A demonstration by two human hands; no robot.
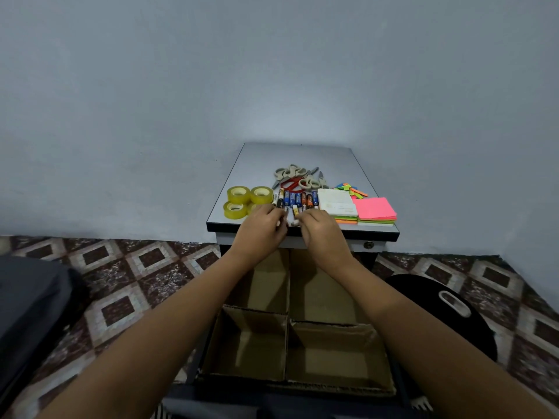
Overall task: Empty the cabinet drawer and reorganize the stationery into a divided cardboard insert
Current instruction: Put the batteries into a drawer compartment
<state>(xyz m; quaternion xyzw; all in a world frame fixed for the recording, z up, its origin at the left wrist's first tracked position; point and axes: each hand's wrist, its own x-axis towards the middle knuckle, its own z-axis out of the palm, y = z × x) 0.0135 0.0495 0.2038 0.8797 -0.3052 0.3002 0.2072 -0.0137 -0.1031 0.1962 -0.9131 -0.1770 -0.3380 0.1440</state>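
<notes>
On the small grey cabinet top (299, 155) lie yellow tape rolls (246, 198), a row of batteries (298, 199), several scissors (298, 178), sticky-note pads (375, 210) and a white pad (336, 204). My left hand (261, 226) and my right hand (319, 229) rest at the front edge, fingers curled around batteries in the front row. What exactly each hand grips is partly hidden. Below, the open drawer holds a divided cardboard insert (287, 331) whose visible compartments hold nothing.
Coloured page flags (351, 189) lie behind the pads. A black round stool (447, 309) stands right of the drawer, a dark object (30, 300) on the left. The patterned tile floor (136, 267) surrounds the cabinet; a blue-grey wall is behind it.
</notes>
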